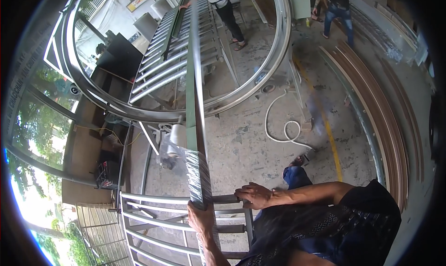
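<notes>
My left hand (203, 218) is closed round a long green and silver metal profile (191, 101), its near end wrapped in shiny clear film (194, 173). The profile runs away from me through a large metal ring (232, 106). Close to the profile, a white roll of film (176, 136) hangs at the ring's near side, with clear film stretching toward the profile. Under my left hand is a silver roller rack (158, 198). My right hand (253, 195) lies at the right end of its top bar, fingers curled over it; the fingertips are partly hidden.
Beyond the ring, a second roller rack (162, 73) carries green profiles, with a person (225, 15) beside it. Another person (338, 10) bends at the far right. Long brown strips (371, 108) lie to the right. A white hose (268, 126) curls on the floor.
</notes>
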A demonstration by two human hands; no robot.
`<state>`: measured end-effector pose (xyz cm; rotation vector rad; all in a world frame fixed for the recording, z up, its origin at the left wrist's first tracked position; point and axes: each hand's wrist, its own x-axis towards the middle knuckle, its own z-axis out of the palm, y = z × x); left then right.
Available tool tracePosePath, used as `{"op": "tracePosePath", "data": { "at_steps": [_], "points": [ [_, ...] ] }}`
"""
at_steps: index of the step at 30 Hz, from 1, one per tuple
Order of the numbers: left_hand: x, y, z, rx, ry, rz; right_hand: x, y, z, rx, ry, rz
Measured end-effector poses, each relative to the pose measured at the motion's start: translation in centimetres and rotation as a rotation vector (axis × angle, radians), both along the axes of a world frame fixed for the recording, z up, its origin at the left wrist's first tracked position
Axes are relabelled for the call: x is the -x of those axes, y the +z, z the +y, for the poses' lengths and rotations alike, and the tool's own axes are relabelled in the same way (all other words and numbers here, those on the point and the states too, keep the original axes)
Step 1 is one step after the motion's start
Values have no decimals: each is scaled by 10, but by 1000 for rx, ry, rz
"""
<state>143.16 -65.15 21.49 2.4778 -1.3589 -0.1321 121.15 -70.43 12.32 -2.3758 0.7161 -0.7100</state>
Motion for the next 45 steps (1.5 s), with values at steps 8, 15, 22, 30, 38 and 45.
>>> {"op": "tracePosePath", "data": {
  "at_steps": [8,15,22,30,38,45],
  "points": [
    [-2,-4,1,20,-9,-43,-7,4,-8,-288,40,5],
    [-4,-3,2,17,-4,-45,-74,30,-47,-610,-112,-85],
    [-7,1,-1,-10,-23,20,-125,38,-53,-761,-249,-37],
    [-6,61,-46,210,-242,75,-124,45,-48,-828,-218,6],
    [2,13,-140,-34,-150,-2,-125,37,-44,-871,-139,5],
    [-3,9,-135,-51,-129,-23,-75,36,-17,-660,-15,95]
  ]
}}
